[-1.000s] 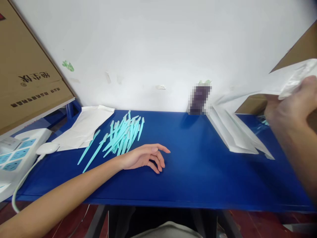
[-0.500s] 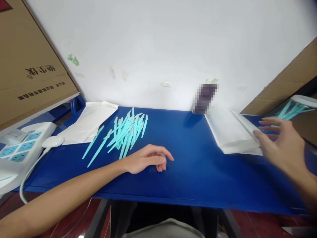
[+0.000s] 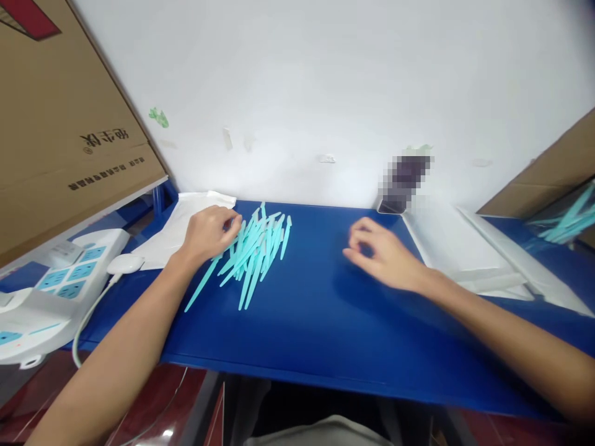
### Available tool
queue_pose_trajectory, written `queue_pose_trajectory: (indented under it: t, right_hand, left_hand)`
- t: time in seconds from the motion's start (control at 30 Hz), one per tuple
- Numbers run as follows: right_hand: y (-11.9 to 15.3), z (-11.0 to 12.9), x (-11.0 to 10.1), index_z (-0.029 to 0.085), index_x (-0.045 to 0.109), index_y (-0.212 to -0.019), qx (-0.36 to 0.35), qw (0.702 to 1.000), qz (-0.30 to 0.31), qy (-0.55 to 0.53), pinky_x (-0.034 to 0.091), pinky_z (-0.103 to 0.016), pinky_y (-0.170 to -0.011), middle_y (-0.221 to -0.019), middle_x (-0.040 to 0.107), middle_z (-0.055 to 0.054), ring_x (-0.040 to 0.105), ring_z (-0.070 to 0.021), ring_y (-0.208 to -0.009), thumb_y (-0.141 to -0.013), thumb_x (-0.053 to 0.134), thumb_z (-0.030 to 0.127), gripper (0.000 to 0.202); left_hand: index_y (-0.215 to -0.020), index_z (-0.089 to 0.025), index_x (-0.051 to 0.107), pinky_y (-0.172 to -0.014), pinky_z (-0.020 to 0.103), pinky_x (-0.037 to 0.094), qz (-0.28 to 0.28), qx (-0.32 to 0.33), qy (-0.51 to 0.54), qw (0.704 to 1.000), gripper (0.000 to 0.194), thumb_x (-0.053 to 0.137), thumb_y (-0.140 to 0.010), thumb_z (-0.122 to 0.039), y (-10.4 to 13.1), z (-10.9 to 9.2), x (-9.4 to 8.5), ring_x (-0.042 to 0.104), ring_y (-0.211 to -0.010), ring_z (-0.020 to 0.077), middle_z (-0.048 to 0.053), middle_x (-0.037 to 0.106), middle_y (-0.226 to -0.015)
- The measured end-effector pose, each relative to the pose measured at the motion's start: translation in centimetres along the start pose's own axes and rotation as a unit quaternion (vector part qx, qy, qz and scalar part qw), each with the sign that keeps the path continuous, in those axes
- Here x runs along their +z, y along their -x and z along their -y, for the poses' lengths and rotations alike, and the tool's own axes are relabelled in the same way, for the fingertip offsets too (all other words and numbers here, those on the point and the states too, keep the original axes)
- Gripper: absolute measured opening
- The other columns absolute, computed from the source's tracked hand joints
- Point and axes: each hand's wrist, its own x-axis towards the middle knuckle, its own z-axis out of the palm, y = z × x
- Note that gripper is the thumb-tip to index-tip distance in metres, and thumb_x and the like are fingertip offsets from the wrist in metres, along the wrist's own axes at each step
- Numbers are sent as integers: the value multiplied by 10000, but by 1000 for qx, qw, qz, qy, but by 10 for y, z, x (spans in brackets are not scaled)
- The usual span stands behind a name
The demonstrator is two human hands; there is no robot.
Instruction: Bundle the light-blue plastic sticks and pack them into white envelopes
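Turquoise sticks (image 3: 251,248) lie in a loose pile just beside the curled fingers of the left hand (image 3: 209,232), whose thumb and forefinger bend toward each other at the pile's left edge; whether they pinch or touch a stick, I cannot tell. One separate stick (image 3: 202,286) slants out from under that hand toward the front of the blue table (image 3: 316,328). The right hand (image 3: 383,257) has its fingers loosely bent inward, with a gap between thumb and forefinger, over the table well apart from the pile; whether it touches the surface is unclear. Behind the left hand, and partly covered by it, is a white packet (image 3: 162,226). To its left come a round white plug (image 3: 125,264) with a white cable (image 3: 86,328), then a white power strip (image 3: 81,275) with blue sockets. A large cardboard box (image 3: 69,111) with dark printing rises at the far left. Beyond the right hand, flat white envelopes (image 3: 465,248) lie by the wall (image 3: 288,93), and a dark, pixelated upright object (image 3: 404,183) leans there, near their left end. At the right edge, more turquoise sticks (image 3: 569,220) show, blurred, in front of brown cardboard (image 3: 530,179). Red floor tiles (image 3: 158,402) appear below the table.
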Motion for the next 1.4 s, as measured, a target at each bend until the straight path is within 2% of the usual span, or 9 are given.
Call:
queue_pose_trajectory:
  t: [0.1,0.27,0.43,0.6,0.73,0.9,1.03,1.17,1.4]
  right_hand:
    - [-27,27,38,200,547,-933,-62,994,90,33,469,-426,-880,-1211,629,-128,604,-252,-1008,-976,498,357,170]
    - [-61,66,83,186,467,-1449,-162,979,112,58,425,-535,-1082,-1562,455,-160,460,-343,-1388,-1042,388,425,478]
    - [-75,66,99,199,402,-1558,-130,978,147,72,294,-665,-1178,-1667,296,-146,288,-407,-1518,-1043,309,567,640]
    - [-57,44,83,267,442,-1542,-110,976,181,55,321,-670,-1167,-1670,305,-106,286,-385,-1528,-1036,297,606,626]
    - [-30,28,57,287,515,-1493,-96,975,198,39,322,-630,-1193,-1654,345,-91,276,-356,-1539,-1034,357,590,573]
    - [7,0,31,243,646,-1350,-79,980,183,21,403,-564,-1179,-1576,473,-101,398,-325,-1486,-1032,444,499,456]
    - [29,-22,24,227,721,-1143,-78,988,131,-12,434,-521,-1172,-1429,628,-81,468,-298,-1443,-1023,498,403,308]
    - [36,-34,16,244,644,-1304,-89,993,67,-35,453,-488,-1161,-1531,532,-75,444,-285,-1461,-1015,515,382,345]
    - [45,-44,0,271,475,-1530,-28,992,113,37,393,-560,-1188,-1618,414,-74,348,-319,-1514,-1020,478,477,550]
  left_hand:
    - [-651,-184,600,-614,320,299,44,-56,-32,997,428,392,-959,-397,-2,16,-5,573,-683,221,83,663,-695]
    - [-479,-201,470,-589,328,204,91,-134,-46,986,520,398,-944,-422,-2,29,-17,469,-520,198,48,444,-470]
    - [-478,-206,477,-573,330,198,129,-129,-40,982,542,414,-945,-473,-2,30,-13,468,-524,217,63,472,-476]
    - [-732,-190,685,-575,322,232,109,-79,-24,991,454,410,-979,-452,-1,5,-5,553,-600,232,65,609,-595]
    - [-1027,-175,728,-638,316,349,94,62,58,992,376,407,-1008,-369,4,-29,2,627,-756,221,72,717,-848]
    - [-687,-158,662,-756,358,387,121,209,105,965,443,417,-1011,-334,16,-73,9,557,-704,191,58,634,-683]
    - [-487,-164,427,-827,398,360,190,197,174,946,505,519,-951,-340,21,-103,6,450,-562,130,-6,498,-480]
    - [-499,-165,346,-809,379,384,233,176,249,924,512,490,-961,-328,17,-121,6,317,-455,81,-45,426,-432]
    - [-1019,-144,672,-609,271,477,156,202,253,933,247,501,-977,-317,14,-161,16,618,-646,151,51,685,-812]
